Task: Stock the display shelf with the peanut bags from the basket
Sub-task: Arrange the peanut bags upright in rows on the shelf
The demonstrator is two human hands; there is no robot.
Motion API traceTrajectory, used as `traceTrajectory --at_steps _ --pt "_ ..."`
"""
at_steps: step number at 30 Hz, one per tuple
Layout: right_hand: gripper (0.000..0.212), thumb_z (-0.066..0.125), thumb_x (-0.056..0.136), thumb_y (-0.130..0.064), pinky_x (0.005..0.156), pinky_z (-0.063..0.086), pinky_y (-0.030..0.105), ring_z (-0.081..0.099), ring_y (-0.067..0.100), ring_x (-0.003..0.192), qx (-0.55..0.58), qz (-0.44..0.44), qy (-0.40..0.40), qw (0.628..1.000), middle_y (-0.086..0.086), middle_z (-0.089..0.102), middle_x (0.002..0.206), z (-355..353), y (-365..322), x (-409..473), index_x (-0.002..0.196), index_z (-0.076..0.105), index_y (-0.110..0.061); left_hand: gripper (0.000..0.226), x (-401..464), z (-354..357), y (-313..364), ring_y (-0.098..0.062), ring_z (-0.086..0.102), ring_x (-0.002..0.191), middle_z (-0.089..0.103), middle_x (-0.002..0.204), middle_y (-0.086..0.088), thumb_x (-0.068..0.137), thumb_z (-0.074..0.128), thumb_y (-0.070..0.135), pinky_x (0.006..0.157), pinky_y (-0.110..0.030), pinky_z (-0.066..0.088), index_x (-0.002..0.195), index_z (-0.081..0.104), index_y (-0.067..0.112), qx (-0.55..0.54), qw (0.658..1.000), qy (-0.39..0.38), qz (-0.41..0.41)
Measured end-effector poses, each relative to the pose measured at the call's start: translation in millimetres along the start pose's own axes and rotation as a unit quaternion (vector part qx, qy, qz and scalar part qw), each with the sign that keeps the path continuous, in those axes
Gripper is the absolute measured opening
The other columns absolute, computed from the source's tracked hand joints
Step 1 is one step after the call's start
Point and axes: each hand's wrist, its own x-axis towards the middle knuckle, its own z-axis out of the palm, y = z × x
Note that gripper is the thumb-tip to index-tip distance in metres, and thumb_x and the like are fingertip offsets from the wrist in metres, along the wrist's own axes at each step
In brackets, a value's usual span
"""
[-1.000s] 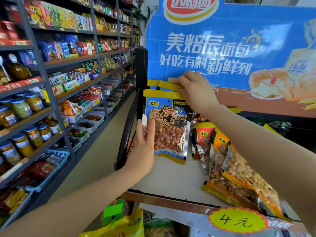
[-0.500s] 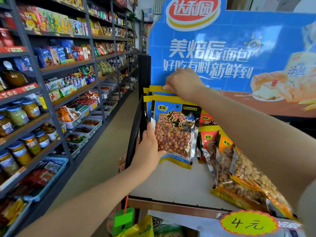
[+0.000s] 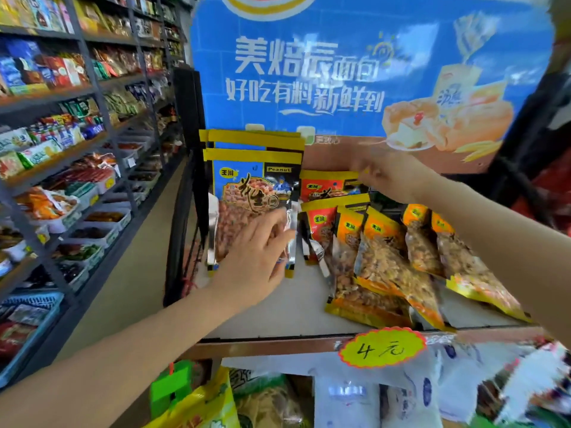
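Partly stocked: blue bag [image 3: 251,193] upright at shelf [image 3: 296,304] back-left, left hand [image 3: 259,257] flat on it with fingers spread, right hand [image 3: 389,177] blurred, grip unclear, basket unseen.

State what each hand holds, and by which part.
Left hand lies flat on the front blue peanut bag's lower face. Right hand is blurred; hold unclear.

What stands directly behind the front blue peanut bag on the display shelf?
Behind the front blue peanut bag, the yellow top strips of more upright bags rise, backed by the blue poster. Their lower parts are covered, so their exact number is unclear.
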Motion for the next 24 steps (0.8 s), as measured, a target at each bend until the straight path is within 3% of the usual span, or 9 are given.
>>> traceTrajectory --at_steps 3,5,7,10,13,16,19,21,24 --pt "0.032 0.051 0.093 -0.02 0.096 0.038 0.035 0.05 0.028 0.118 -0.018 0.062 -0.179 0.982 0.013 0.053 0.131 9.5 39.7 -22.2 0.122 0.055 -0.008 0.034 13.1 -4.3 36.3 -0.02 0.058 0.101 0.058 0.122 -0.008 0.09 0.058 0.022 0.085 -0.03 0.049 0.122 0.055 0.011 -0.141 0.984 -0.098 -0.039" --pt "0.037 0.049 0.095 -0.02 0.103 0.034 0.037 0.043 0.028 0.127 -0.013 0.098 -0.183 0.978 0.013 0.046 0.14 11.2 61.8 -33.0 0.13 0.049 -0.008 0.035 24.1 1.7 56.4 -0.014 0.055 0.09 0.058 0.121 -0.005 0.094 0.049 0.032 0.077 -0.025 0.041 0.122 0.054 0.012 -0.188 0.963 -0.158 -0.112" --pt "0.039 0.045 0.097 -0.018 0.105 0.032 0.037 0.039 0.028 0.131 -0.003 0.124 -0.181 0.976 0.014 0.041 0.143 12.5 81.4 -43.2 0.134 0.043 -0.008 0.041 35.7 12.0 74.6 -0.017 0.055 0.098 0.058 0.121 -0.007 0.095 0.044 0.039 0.08 -0.026 0.04 0.123 0.053 0.011 -0.206 0.946 -0.175 -0.177" --pt "0.037 0.042 0.098 -0.017 0.105 0.034 0.038 0.041 0.029 0.13 0.029 0.117 -0.192 0.974 0.012 0.042 0.144 20.2 93.0 -53.5 0.134 0.042 -0.009 0.051 51.0 31.1 87.5 -0.028 0.054 0.11 0.057 0.123 -0.014 0.096 0.037 0.044 0.092 -0.036 0.042 0.133 0.043 0.009 -0.215 0.914 -0.18 -0.292" --pt "0.037 0.039 0.098 -0.018 0.102 0.037 0.037 0.046 0.028 0.126 0.056 0.074 -0.198 0.976 0.011 0.047 0.14 39.7 82.7 -52.4 0.133 0.044 -0.007 0.049 58.9 46.4 88.9 -0.033 0.054 0.107 0.059 0.116 -0.016 0.094 0.045 0.042 0.09 -0.041 0.045 0.128 0.044 0.006 -0.224 0.885 -0.139 -0.384" --pt "0.039 0.042 0.097 -0.027 0.093 0.046 0.044 0.054 0.033 0.112 0.035 0.065 -0.191 0.979 0.017 0.056 0.126 64.8 74.0 -43.5 0.131 0.041 -0.008 0.036 65.1 52.6 88.7 -0.028 0.055 0.094 0.058 0.1 -0.01 0.091 0.054 0.035 0.079 -0.037 0.045 0.111 0.046 0.006 -0.293 0.836 -0.08 -0.458" --pt "0.041 0.049 0.094 -0.029 0.073 0.049 0.041 0.058 0.032 0.086 0.046 0.105 -0.145 0.983 0.019 0.062 0.105 73.9 71.3 -34.1 0.126 0.04 -0.005 0.026 68.6 53.1 90.4 -0.017 0.048 0.067 0.046 0.074 -0.002 0.088 0.061 0.027 0.058 -0.029 0.034 0.076 0.043 0.013 -0.356 0.784 -0.026 -0.508" --pt "0.035 0.051 0.093 -0.024 0.065 0.043 0.036 0.052 0.027 0.075 0.084 0.123 -0.097 0.984 0.023 0.064 0.103 71.8 72.8 -25.1 0.116 0.05 0.002 0.023 68.5 53.8 89.9 -0.026 0.052 0.072 0.048 0.077 -0.01 0.087 0.063 0.025 0.062 -0.029 0.034 0.078 0.054 0.006 -0.376 0.771 -0.013 -0.514" --pt "0.033 0.05 0.094 -0.023 0.061 0.039 0.032 0.054 0.031 0.076 0.138 0.154 -0.027 0.978 0.027 0.064 0.103 65.3 76.6 -10.8 0.109 0.053 0.006 0.025 70.1 52.7 92.6 -0.026 0.057 0.091 0.06 0.096 -0.012 0.088 0.061 0.019 0.078 -0.034 0.042 0.106 0.06 0.003 -0.387 0.765 -0.013 -0.515"
